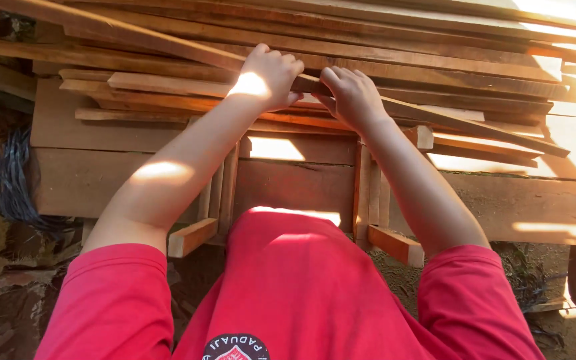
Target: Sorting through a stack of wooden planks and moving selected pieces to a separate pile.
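Observation:
A long reddish-brown wooden slat [135, 37] runs diagonally from the upper left to the right across a pile of similar slats [395, 63]. My left hand [268, 77] is closed over this slat near its middle. Beside it, my right hand [351, 97] grips the same slat, fingers curled over its top edge. Both forearms reach forward from red sleeves. The slat's part under my hands is hidden.
The pile lies on a wooden bench [88, 180] made of broad boards. Short wooden legs [191, 237] stick out toward me at left and right. A bundle of dark wire or fibre [11, 177] hangs at the left. Dirt ground [1, 293] lies below.

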